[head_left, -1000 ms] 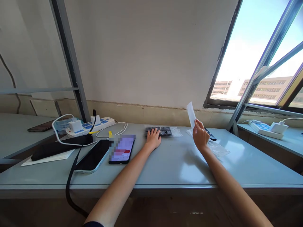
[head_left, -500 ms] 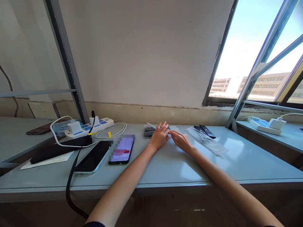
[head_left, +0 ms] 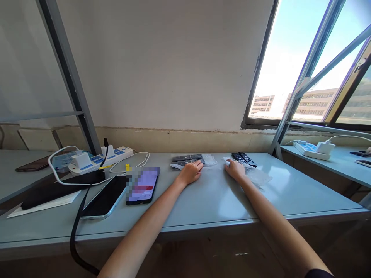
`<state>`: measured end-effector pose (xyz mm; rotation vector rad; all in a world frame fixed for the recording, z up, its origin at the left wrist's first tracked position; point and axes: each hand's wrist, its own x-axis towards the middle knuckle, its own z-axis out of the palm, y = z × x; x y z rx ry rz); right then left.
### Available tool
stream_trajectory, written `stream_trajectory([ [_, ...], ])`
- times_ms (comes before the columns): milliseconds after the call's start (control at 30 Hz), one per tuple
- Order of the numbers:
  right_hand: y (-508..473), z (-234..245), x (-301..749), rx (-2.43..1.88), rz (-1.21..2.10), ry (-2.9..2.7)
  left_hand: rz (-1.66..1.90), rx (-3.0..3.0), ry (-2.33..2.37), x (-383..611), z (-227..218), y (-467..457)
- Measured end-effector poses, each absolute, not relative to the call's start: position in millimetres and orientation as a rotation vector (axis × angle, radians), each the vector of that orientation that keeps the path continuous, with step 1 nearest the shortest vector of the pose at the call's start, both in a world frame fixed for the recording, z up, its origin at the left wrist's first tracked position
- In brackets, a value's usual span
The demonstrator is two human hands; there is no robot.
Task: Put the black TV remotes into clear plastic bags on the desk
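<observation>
My left hand (head_left: 191, 172) lies flat on the grey table (head_left: 214, 200), its fingertips touching a pile of black remotes in clear bags (head_left: 187, 159). A white paper slip (head_left: 177, 166) pokes out at the pile's near edge. My right hand (head_left: 236, 170) rests palm down on a heap of empty clear plastic bags (head_left: 257, 177), fingers stretched toward its left end. Two bare black remotes (head_left: 244, 158) lie just behind this hand. Neither hand has anything lifted.
Left of my hands lie a lit phone (head_left: 142, 184), a dark phone (head_left: 103, 197), a white power strip (head_left: 95, 158) with chargers and cables, and a black cable hanging over the table's front edge. A metal post (head_left: 69, 81) stands at the left. An open window (head_left: 304, 77) is at the right.
My right hand held a white slip up, brought it down to the bagged remotes by my left hand, then moved right onto the clear bags. The view has shifted slightly.
</observation>
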<state>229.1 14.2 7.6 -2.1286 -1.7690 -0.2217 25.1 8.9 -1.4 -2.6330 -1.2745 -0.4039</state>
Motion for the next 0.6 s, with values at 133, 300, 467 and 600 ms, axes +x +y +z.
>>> stream_trajectory([
  [133, 13.2, 10.3, 228.6, -2.21, -0.174, -1.789, -0.411, -2.621, -1.299, 23.8, -0.3, 7.6],
  [300, 11.2, 14.4, 223.7, -2.255, -0.178, -1.771, -0.401, -2.614, -1.302, 24.4, 0.6, 7.4],
  [467, 10.3, 14.9, 225.5, -2.312, -0.15, -1.742, -0.391, -2.609, -1.302, 25.2, -0.1, 7.3],
  [600, 10.0, 17.7, 228.6, -2.335, -0.132, -1.748, -0.385, -2.611, -1.302, 24.8, -0.4, 6.9],
])
